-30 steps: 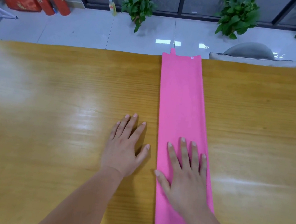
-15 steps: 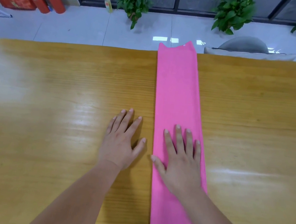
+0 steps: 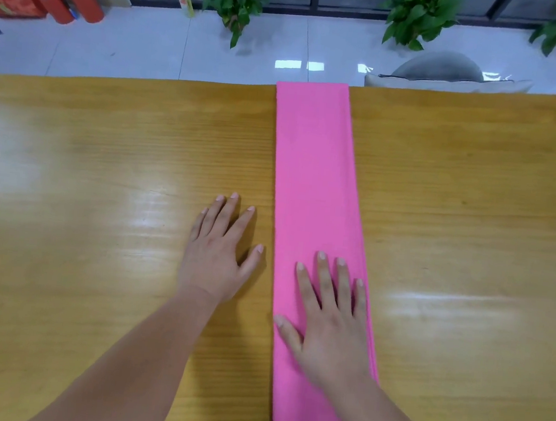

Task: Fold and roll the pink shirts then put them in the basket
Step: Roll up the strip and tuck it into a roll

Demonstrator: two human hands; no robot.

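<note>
Pink shirt (image 3: 313, 186): folded strip lying lengthwise on counter (image 3: 105, 159), near end cut off by frame. Right hand (image 3: 329, 330) flat on it, fingers spread; left hand (image 3: 218, 255) flat on counter beside, fingers spread.

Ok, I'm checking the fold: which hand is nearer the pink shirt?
Right. The right hand lies flat on the pink shirt; the left hand rests on the table beside it.

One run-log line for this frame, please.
roll: not started | long pink folded shirt strip: flat on yellow wooden table | left hand: flat on table | right hand: flat on strip
</note>
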